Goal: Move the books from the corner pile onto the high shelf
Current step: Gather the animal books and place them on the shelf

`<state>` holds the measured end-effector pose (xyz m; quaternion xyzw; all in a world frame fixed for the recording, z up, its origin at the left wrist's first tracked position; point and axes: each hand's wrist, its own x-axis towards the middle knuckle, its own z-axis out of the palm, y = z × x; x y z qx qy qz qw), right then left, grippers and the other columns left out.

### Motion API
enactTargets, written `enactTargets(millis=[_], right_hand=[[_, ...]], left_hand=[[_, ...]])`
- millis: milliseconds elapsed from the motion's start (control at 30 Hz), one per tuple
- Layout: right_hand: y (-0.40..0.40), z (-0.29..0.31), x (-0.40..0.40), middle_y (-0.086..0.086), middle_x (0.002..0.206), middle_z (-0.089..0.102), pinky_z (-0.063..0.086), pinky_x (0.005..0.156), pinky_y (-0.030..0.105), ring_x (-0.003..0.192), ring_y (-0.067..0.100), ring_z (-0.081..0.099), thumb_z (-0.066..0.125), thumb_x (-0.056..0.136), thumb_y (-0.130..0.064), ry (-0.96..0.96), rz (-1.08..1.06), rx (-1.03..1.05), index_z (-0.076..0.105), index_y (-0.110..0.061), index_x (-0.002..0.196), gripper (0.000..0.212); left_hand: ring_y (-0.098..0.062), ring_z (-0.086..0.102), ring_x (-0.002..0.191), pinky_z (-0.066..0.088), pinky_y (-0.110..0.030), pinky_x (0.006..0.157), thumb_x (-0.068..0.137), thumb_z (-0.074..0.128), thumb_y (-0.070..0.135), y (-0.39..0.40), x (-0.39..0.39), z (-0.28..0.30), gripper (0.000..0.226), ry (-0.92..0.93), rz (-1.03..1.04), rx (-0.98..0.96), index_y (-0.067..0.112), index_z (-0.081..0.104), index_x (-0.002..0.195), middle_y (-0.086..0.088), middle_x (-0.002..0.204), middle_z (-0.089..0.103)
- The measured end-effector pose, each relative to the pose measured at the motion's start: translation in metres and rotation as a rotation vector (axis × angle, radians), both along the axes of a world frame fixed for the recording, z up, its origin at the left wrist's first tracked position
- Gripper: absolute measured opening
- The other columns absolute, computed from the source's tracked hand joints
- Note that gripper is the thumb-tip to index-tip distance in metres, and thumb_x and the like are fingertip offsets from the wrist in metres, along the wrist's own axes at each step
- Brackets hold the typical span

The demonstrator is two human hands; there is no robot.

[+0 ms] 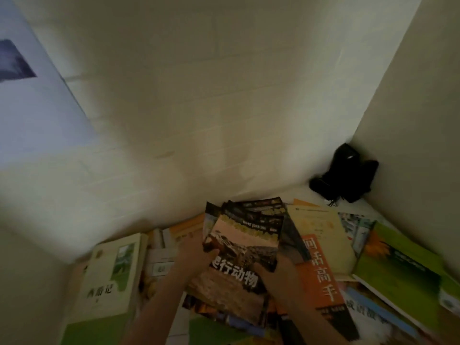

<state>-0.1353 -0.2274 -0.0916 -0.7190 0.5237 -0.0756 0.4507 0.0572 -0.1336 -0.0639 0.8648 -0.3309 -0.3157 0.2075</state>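
A poster (29,100) hangs on the wall at far left, well above and away from the fingers. Lower down, a thick cream and green book (109,275) lies flat just left of the left forearm, beside some pale boxes or spines too blurred to read. The left hand (196,255) comes next, its fingers curled round the left edge of a bundle of thin dark-covered books (246,237), thumb lying on the top cover. That bundle is tilted up off the pile of books (224,305), fanned at its far end, held between both hands above the spread of covers. The right hand (278,277) grips the bundle's near right corner, fingers wrapped under it and thumb on top. Just right of those fingers lies an orange book with large white characters (321,275), partly overlapped by a pale yellow book (316,227) beyond it. Farther right a bright green book (403,267) lies flat. In the corner, well beyond the right fingers, sits a black object (346,173), its kind unclear.
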Motion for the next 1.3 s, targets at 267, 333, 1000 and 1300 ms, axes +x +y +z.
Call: enactTargets(millis=[267,333,1000,1300], right_hand=[[0.007,-0.026,-0.003,0.01,0.128,0.06,0.051,0.094,0.044,0.112,0.032,0.059,0.08,0.075,-0.035,-0.084,-0.377,0.391,0.054,-0.011,0.13,0.065],[-0.001,-0.02,-0.006,0.012,0.11,0.07,0.057,0.081,0.044,0.097,0.032,0.066,0.088,0.062,-0.033,-0.145,-0.407,0.628,0.063,-0.008,0.113,0.062],[0.038,0.035,0.005,-0.008,0.136,0.051,0.052,0.094,0.028,0.125,0.007,0.051,0.075,0.076,-0.021,-0.667,0.095,-0.099,0.025,-0.033,0.145,0.087],[0.037,0.04,0.014,-0.007,0.132,0.054,0.051,0.098,0.032,0.124,0.008,0.052,0.072,0.079,-0.001,-0.753,-0.002,-0.17,0.031,-0.029,0.142,0.08]], left_hand=[[-0.024,0.054,0.115,0.046,-0.047,0.1,0.068,0.074,0.044,0.0,-0.001,-0.038,0.069,0.341,0.105,-0.087,0.028,0.046,0.129,0.001,0.127,0.056],[-0.024,0.061,0.104,0.052,-0.044,0.092,0.071,0.082,0.019,-0.005,-0.001,-0.027,0.051,0.494,0.229,-0.131,0.018,0.057,0.116,-0.002,0.114,0.065],[-0.006,0.061,0.111,0.056,-0.031,0.087,0.07,0.084,0.01,0.066,-0.021,0.017,0.078,0.318,0.119,-0.87,0.031,0.036,0.128,0.013,0.118,0.061],[-0.001,0.064,0.101,0.056,-0.021,0.075,0.066,0.083,0.002,0.061,-0.031,0.029,0.068,0.266,0.286,-1.005,0.025,0.045,0.117,0.02,0.106,0.064]])
